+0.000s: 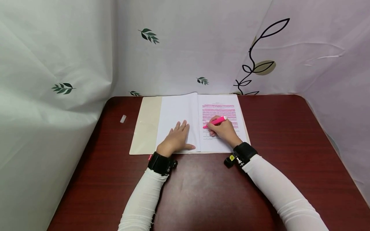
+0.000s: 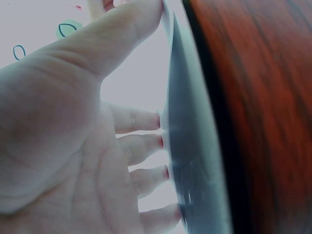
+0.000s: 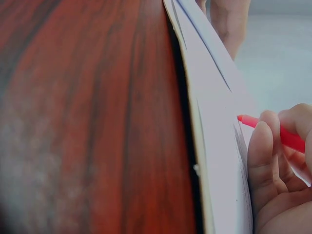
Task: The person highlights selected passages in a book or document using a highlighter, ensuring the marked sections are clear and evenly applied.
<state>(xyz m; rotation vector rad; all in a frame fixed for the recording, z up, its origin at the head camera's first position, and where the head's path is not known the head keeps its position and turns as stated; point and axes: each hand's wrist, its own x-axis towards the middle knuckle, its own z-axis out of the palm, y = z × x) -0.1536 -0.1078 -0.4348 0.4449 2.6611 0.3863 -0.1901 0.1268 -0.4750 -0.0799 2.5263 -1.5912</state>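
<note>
My right hand (image 1: 224, 130) pinches a pink highlighter (image 1: 218, 120) whose tip meets the left margin of a printed page (image 1: 219, 146). Pink lines cover the upper text on that page, while a few lines lower down stay plain. In the right wrist view the highlighter (image 3: 292, 140) slants out between thumb and fingers, tip at the paper. With fingers spread, my left hand (image 1: 176, 139) rests on the blank left page (image 1: 173, 109). The left wrist view shows its palm (image 2: 63, 161) and fingertips along the paper. Both pages lie in an open cream folder (image 1: 145, 125).
A small white piece (image 1: 123, 119), perhaps an eraser, lies left of the folder. The dark red wooden table (image 1: 196, 192) extends around it. Pale curtain-like cloth (image 1: 179, 57) with leaf prints hangs behind and at the sides.
</note>
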